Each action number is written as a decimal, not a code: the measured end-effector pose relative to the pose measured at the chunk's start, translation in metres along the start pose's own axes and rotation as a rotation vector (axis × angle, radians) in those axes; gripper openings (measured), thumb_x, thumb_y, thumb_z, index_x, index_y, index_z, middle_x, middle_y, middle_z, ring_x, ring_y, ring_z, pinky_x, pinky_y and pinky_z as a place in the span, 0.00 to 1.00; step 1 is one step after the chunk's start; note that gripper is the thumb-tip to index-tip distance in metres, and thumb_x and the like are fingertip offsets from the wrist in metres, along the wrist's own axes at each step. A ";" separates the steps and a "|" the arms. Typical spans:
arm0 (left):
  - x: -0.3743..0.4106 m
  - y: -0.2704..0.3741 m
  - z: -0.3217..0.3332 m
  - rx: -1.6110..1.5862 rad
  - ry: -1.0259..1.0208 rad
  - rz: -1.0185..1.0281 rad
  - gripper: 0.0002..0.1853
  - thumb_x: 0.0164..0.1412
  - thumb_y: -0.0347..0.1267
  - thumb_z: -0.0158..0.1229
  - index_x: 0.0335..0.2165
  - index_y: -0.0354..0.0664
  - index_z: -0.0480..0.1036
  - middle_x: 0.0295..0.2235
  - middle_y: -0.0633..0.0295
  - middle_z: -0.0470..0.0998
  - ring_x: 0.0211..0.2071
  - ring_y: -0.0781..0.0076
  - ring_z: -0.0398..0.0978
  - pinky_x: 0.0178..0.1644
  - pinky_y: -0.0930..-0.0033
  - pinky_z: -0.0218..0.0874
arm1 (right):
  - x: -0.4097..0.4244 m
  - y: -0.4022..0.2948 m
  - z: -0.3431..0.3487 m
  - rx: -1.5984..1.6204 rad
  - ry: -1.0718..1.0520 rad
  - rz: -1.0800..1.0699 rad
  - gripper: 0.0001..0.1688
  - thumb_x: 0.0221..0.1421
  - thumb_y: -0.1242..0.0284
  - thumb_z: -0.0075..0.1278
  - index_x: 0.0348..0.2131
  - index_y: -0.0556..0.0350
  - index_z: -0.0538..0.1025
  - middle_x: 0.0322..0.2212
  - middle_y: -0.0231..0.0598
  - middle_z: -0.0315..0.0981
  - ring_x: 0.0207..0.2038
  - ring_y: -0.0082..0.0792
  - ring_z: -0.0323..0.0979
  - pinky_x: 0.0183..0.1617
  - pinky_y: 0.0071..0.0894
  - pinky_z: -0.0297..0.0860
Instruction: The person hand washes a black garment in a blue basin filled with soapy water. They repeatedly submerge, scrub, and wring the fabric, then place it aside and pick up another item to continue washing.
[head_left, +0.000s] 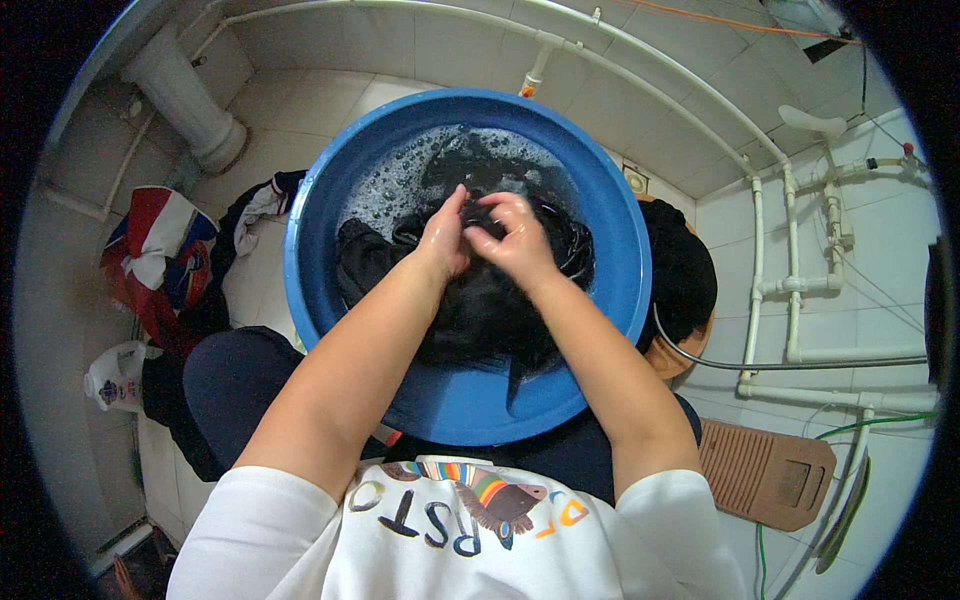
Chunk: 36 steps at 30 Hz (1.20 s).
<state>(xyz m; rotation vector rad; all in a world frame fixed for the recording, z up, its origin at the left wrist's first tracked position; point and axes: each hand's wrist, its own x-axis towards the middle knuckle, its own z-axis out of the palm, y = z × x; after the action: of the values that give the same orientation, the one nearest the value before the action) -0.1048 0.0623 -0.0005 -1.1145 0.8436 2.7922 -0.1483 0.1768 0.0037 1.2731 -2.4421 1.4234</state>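
Note:
A large round blue plastic basin (465, 409) stands before me with sudsy water and a wet black garment (487, 322) in it. My left hand (448, 236) is over the middle of the basin, palm turned inward, close against the black cloth. Facing it, my right hand (514, 236) has curled fingers and is slightly blurred. A bit of dark wet fabric (480, 217) shows between the two hands. Whether either hand grips it cannot be told. White foam (382, 187) floats mostly at the basin's far left side.
Red, white and blue clothing (161, 255) and a white plastic bottle (116, 377) are at left. Black cloth (675, 270) fills an orange-brown basin (686, 352) at right, beside a brown washboard (765, 472). White pipes (756, 262) and a grey hose (787, 366) run along the right.

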 end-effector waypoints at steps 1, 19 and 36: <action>-0.012 0.007 0.007 -0.016 0.014 -0.035 0.24 0.58 0.50 0.42 0.44 0.46 0.64 0.41 0.60 0.67 0.40 0.65 0.66 0.42 0.59 0.59 | 0.000 -0.034 -0.002 -0.011 -0.102 -0.035 0.14 0.38 0.69 0.57 0.23 0.61 0.70 0.37 0.41 0.68 0.38 0.39 0.68 0.39 0.31 0.65; -0.022 -0.016 0.004 0.450 -0.066 0.372 0.35 0.53 0.46 0.54 0.54 0.41 0.53 0.51 0.50 0.60 0.49 0.58 0.64 0.50 0.61 0.57 | -0.035 0.069 -0.069 0.438 0.347 1.081 0.27 0.52 0.65 0.48 0.45 0.69 0.64 0.43 0.53 0.66 0.45 0.45 0.64 0.46 0.39 0.61; -0.140 0.038 -0.009 1.829 -0.496 1.034 0.18 0.45 0.25 0.55 0.40 0.37 0.69 0.33 0.51 0.73 0.36 0.55 0.71 0.42 0.63 0.63 | -0.053 -0.010 -0.136 -0.166 -0.469 0.062 0.33 0.39 0.60 0.58 0.45 0.51 0.67 0.50 0.40 0.61 0.54 0.44 0.57 0.55 0.45 0.54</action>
<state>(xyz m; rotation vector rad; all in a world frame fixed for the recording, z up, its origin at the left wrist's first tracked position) -0.0028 0.0504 0.1019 0.4349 3.0680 0.9630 -0.1536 0.3084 0.0679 1.6572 -2.8337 0.9888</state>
